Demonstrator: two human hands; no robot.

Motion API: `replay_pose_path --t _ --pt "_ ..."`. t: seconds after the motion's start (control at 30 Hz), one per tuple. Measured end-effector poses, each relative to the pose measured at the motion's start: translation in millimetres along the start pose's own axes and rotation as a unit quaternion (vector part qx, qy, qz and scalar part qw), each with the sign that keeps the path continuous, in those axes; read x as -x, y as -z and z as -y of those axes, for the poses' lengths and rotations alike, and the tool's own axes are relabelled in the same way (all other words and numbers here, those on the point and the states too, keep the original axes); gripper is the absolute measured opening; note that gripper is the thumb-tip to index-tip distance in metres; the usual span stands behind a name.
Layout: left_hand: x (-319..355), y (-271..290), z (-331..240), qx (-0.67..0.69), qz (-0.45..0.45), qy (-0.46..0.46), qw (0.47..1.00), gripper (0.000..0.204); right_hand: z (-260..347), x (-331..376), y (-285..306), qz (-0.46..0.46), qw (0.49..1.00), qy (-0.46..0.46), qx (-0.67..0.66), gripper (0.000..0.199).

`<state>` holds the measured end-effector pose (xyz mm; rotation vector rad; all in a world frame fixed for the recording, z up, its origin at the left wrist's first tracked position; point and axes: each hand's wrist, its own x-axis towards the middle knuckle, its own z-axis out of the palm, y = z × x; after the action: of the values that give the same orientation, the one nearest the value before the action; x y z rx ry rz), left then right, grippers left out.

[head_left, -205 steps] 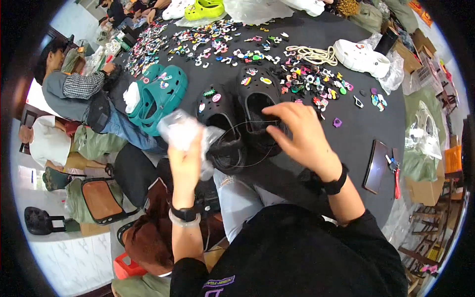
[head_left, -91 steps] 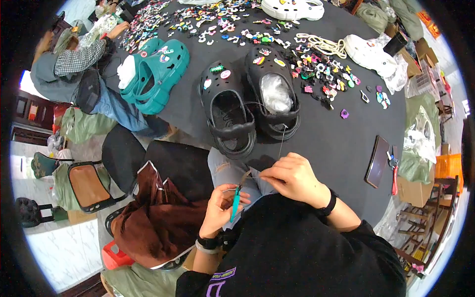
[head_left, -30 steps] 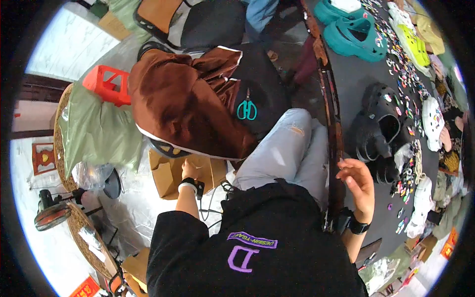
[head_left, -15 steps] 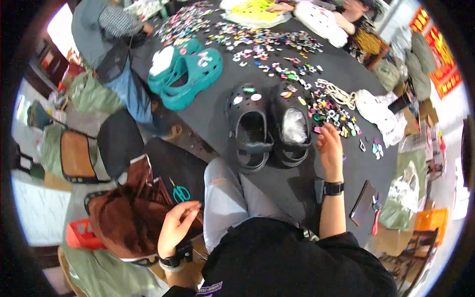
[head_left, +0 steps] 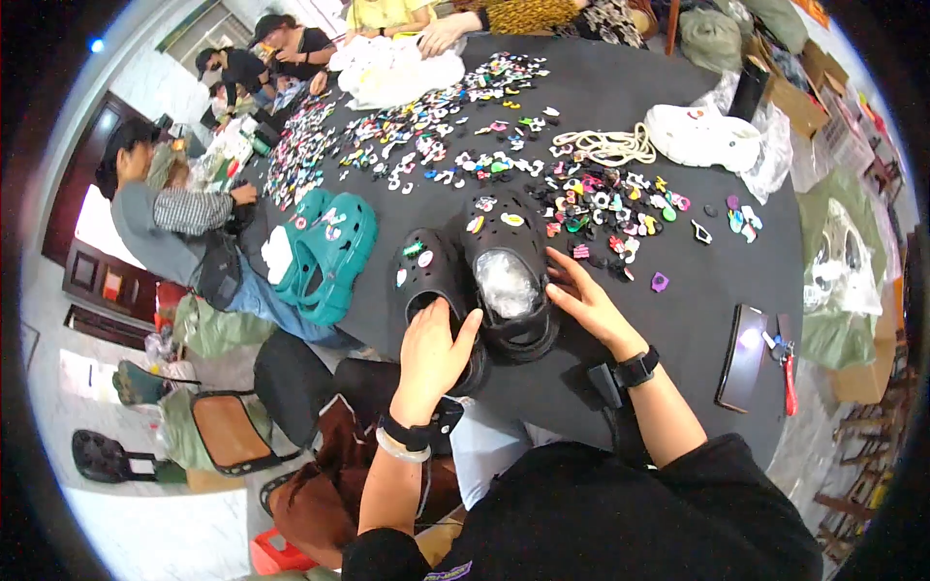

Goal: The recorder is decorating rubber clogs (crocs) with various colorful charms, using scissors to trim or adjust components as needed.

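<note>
Black clogs (head_left: 509, 232): L hand (head_left: 434, 353) palm-down, partly inside L one, grip unclear; R hand (head_left: 597, 310) at R one's outer side, thumb & fingers apart.

Tabletop (head_left: 684, 334) clear between right hand (head_left: 593, 308) and phone (head_left: 741, 358); charm pile (head_left: 620, 208) obstructs beyond.

Light was bright and fairly even. Glare whitened the phone (head_left: 744, 339) and the clear plastic (head_left: 509, 283); soft shadow darkened the table (head_left: 688, 310) at its near side. Toward the black rim, lines bowed, and a distant person (head_left: 244, 73) seemed slightly blurred, perhaps.
</note>
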<state>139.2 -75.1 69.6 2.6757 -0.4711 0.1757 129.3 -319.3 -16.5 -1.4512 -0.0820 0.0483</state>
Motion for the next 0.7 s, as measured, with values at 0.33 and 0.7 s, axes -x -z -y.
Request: replay_pose_path --t 0.33,0.7 --pt "-68 19 7 -0.045 0.105 0.109 0.987 0.056 6 4 -9 -0.014 0.997 0.045 0.067 0.052" --pt "-80 39 72 -0.018 0.122 -0.064 0.990 0.033 22 14 10 0.154 0.982 0.085 -0.072 0.024"
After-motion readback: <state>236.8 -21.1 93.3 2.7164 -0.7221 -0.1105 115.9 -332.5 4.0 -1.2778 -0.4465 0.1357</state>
